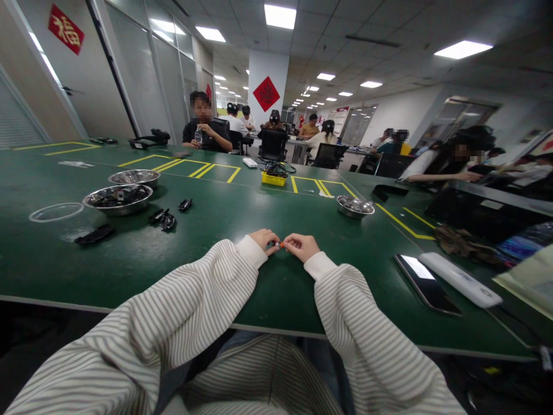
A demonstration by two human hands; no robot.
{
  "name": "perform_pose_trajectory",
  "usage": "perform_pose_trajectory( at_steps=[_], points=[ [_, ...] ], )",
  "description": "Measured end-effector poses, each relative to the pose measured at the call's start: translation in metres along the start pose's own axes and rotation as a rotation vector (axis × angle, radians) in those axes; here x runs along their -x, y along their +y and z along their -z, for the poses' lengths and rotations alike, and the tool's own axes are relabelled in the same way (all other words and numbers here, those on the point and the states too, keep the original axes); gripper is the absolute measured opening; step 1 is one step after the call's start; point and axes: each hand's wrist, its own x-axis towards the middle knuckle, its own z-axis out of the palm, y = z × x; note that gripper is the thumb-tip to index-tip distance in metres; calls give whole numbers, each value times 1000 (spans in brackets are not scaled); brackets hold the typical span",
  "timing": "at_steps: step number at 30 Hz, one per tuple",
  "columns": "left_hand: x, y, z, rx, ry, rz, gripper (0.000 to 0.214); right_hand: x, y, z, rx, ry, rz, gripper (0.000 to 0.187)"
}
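Note:
Both hands meet just above the green table (pixel 207 259), in front of me. Between the fingertips of my left hand (pixel 262 238) is a small dark and silver part (pixel 275 244), too small to name. My right hand (pixel 302 246) pinches a tiny orange piece (pixel 282 245) that touches or adjoins that part. The fingers of both hands are closed, thumb against fingertips. To the left lie several black plastic pieces (pixel 168 221), and a longer black piece (pixel 95 234) sits farther left.
Steel bowls stand at left, one full of dark parts (pixel 125 208), another behind it (pixel 133 177); a third bowl (pixel 355 207) is at right. A yellow tray (pixel 273 179) holds black cables. A phone (pixel 425 282) and a white elongated device (pixel 460 279) lie right. Other people sit beyond.

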Motion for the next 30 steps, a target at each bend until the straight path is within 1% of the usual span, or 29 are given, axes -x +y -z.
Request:
perform_pose_trajectory(
  at_steps=[2,4,9,18,22,27,30],
  points=[
    [0,1,0,12,-10,17,19,0,1,0,8,-3,-2,14],
    [0,1,0,26,-21,5,21,0,2,-1,15,-3,0,14],
    [1,1,0,50,-41,-103,20,0,4,-1,11,-9,5,14],
    [1,2,-1,7,-31,-76,20,0,-1,1,-15,-25,-7,16],
    [1,2,-2,0,-4,-62,24,0,-1,1,-48,-41,-23,18],
    [3,3,-2,17,73,-25,31,-1,-4,0,-107,-17,-70,18],
    [3,3,-1,23,94,-69,28,-1,-5,0,-151,-5,-106,17]
  ],
)
